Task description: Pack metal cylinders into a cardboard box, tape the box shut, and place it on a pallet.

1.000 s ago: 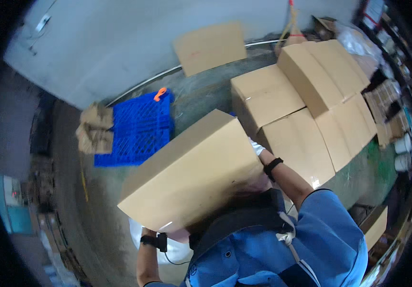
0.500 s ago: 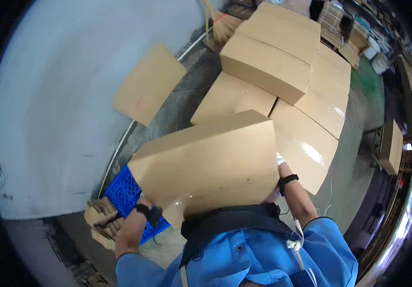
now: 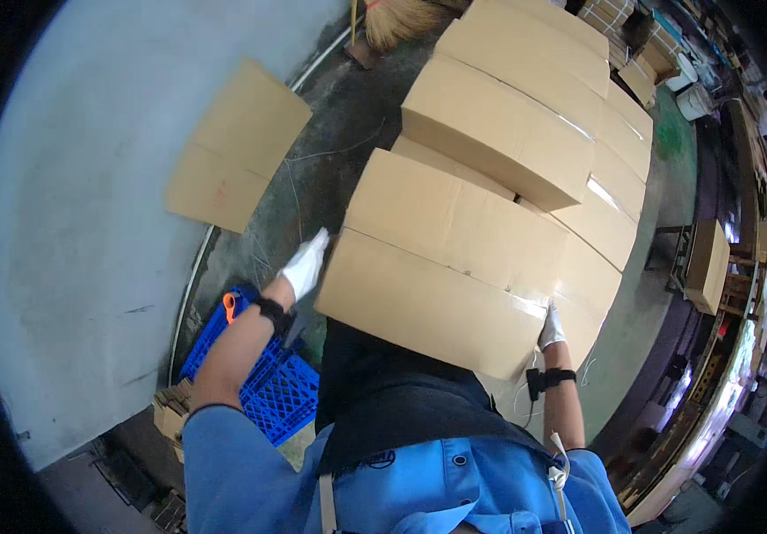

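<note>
A closed brown cardboard box [image 3: 437,249] lies in front of my body, its top flaps meeting in a seam. It sits against the front of a stack of similar boxes [image 3: 499,125]. Beside its left end is my left hand [image 3: 306,264] in a white glove, fingers stretched out and pointing forward; a narrow gap seems to separate them. At the box's right end, my right hand [image 3: 551,329], also white-gloved, lies with straight fingers along the corner. Both wrists wear black straps. What supports the box underneath is mostly hidden.
Blue plastic crates [image 3: 281,396] stand at lower left, with an orange-handled item [image 3: 229,307] in one. A flat cardboard sheet [image 3: 239,147] leans on the wall. A straw broom [image 3: 401,22] is at the far end. Another box [image 3: 708,267] rests on a stand at right.
The box has gone from tilted against my body to lying level at the stack. My left hand has moved from its lower edge up to its left end.
</note>
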The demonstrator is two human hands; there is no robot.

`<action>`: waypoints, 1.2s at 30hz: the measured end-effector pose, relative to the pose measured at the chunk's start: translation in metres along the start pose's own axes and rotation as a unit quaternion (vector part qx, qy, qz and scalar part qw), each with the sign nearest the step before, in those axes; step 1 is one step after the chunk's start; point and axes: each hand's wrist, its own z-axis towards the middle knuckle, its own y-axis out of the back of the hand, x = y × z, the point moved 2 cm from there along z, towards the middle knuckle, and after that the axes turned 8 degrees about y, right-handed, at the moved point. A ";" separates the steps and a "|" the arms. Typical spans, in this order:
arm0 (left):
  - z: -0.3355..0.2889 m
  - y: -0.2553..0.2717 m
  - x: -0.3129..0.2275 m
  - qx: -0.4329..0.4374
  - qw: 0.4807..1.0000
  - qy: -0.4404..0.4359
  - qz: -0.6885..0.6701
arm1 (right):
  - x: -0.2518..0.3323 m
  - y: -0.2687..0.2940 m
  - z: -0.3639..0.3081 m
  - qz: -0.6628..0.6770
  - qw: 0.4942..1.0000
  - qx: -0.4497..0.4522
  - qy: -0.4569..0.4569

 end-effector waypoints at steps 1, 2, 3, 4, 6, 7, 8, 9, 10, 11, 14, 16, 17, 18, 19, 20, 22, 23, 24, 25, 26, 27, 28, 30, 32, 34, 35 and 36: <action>0.006 0.021 0.016 -0.036 0.990 0.046 -0.128 | 0.016 -0.011 0.004 -0.003 1.000 -0.002 -0.001; 0.010 0.034 0.033 -0.072 0.995 0.046 -0.054 | 0.041 -0.030 0.009 -0.030 0.999 -0.018 0.029; 0.013 0.047 0.053 -0.105 0.993 0.048 0.021 | 0.059 -0.045 0.015 -0.059 0.996 -0.036 0.060; 0.020 0.057 0.081 -0.062 0.997 0.042 -0.020 | 0.068 -0.055 0.023 -0.067 0.995 -0.037 0.058; 0.043 0.070 0.140 -0.020 0.996 0.032 -0.078 | 0.097 -0.080 0.038 -0.160 0.943 -0.108 0.272; 0.054 0.072 0.173 -0.011 0.996 -0.082 -0.041 | 0.110 -0.115 0.030 -0.177 0.962 -0.040 0.206; 0.066 0.063 0.184 0.010 0.981 -0.192 0.006 | 0.115 -0.119 0.031 -0.186 0.965 -0.050 0.179; 0.072 0.057 0.181 0.009 0.982 -0.189 -0.009 | 0.119 -0.120 0.032 -0.193 0.967 -0.064 0.152; 0.074 0.050 0.181 0.052 0.965 -0.063 -0.249 | 0.120 -0.132 0.023 -0.212 0.962 -0.086 0.152; 0.069 0.036 0.176 0.097 0.877 0.070 -0.466 | 0.121 -0.125 0.020 -0.224 0.959 -0.093 0.150; 0.055 0.033 0.158 0.088 0.888 0.083 -0.443 | 0.120 -0.154 0.017 -0.134 0.971 -0.123 0.156; 0.056 0.032 0.146 0.097 0.870 0.119 -0.468 | 0.113 -0.124 0.032 -0.168 0.962 -0.118 0.178; 0.059 0.030 0.137 0.074 0.871 0.121 -0.471 | 0.114 -0.112 0.038 -0.195 0.954 -0.110 0.200; 0.061 0.031 0.129 0.046 0.871 0.120 -0.474 | 0.115 -0.115 0.039 -0.199 0.953 -0.110 0.199; 0.061 0.029 0.119 0.048 0.869 0.123 -0.477 | 0.115 -0.120 0.038 -0.167 0.970 -0.071 0.165; 0.064 0.025 0.106 0.048 0.865 0.125 -0.484 | 0.115 -0.124 0.038 -0.132 0.982 -0.031 0.132; 0.064 0.018 0.085 0.052 0.860 0.129 -0.492 | 0.120 -0.130 0.038 -0.140 0.981 -0.049 0.122; 0.063 0.016 0.077 0.041 0.867 0.135 -0.478 | 0.122 -0.132 0.039 -0.143 0.981 -0.064 0.111; 0.064 0.013 0.071 0.030 0.874 0.140 -0.464 | 0.125 -0.135 0.039 -0.146 0.981 -0.066 0.113; 0.064 0.011 0.066 0.029 0.872 0.139 -0.468 | 0.126 -0.144 0.041 -0.157 0.977 -0.090 0.111; 0.066 0.010 0.063 0.032 0.870 0.138 -0.473 | 0.127 -0.153 0.040 -0.168 0.973 -0.116 0.111; 0.067 0.009 0.061 0.035 0.867 0.136 -0.479 | 0.130 -0.163 0.041 -0.170 0.973 -0.115 0.109; 0.070 0.008 0.062 0.033 0.865 0.135 -0.482 | 0.134 -0.176 0.040 -0.183 0.966 -0.145 0.109; 0.074 0.007 0.064 0.045 0.863 0.107 -0.493 | 0.134 -0.177 0.049 -0.201 0.960 -0.166 0.103; 0.080 0.003 0.065 0.024 0.857 0.113 -0.502 | 0.136 -0.147 0.072 -0.148 0.970 -0.163 0.101; 0.085 0.002 0.067 0.004 0.851 0.118 -0.512 | 0.138 -0.095 0.105 -0.220 0.948 -0.166 0.161; 0.091 0.001 0.071 -0.002 0.853 0.133 -0.504 | 0.142 -0.067 0.120 -0.284 0.915 -0.176 0.226; 0.099 0.000 0.075 -0.008 0.855 0.148 -0.497 | 0.146 -0.041 0.135 -0.288 0.915 -0.170 0.227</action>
